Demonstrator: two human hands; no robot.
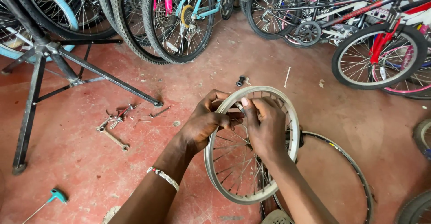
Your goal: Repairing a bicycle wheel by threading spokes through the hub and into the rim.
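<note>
1. Head view: We hold a bare silver spoked wheel point(251, 145) upright on the red workshop floor point(215, 62), our left hand point(204, 120) clasped around its upper rim and our right hand point(265, 125) pinching narrowly at the spokes just inside that rim.
2. The wheel carries no tyre or tube; we judge the spoke work to be under way, though how many spokes are dealt with cannot be told.
3. Just behind the wheel, to its right, a second black rim point(354, 170) lies flat and untouched.
4. Left of the wheel, wrenches point(114, 125) lie scattered near a black repair stand point(49, 71); a green-handled tool point(56, 196) lies further left.
5. Beyond the wheel, a small black part point(241, 80) lies on the floor before a row of parked bicycles point(188, 13).
6. No containers show anywhere around the wheel.
</note>
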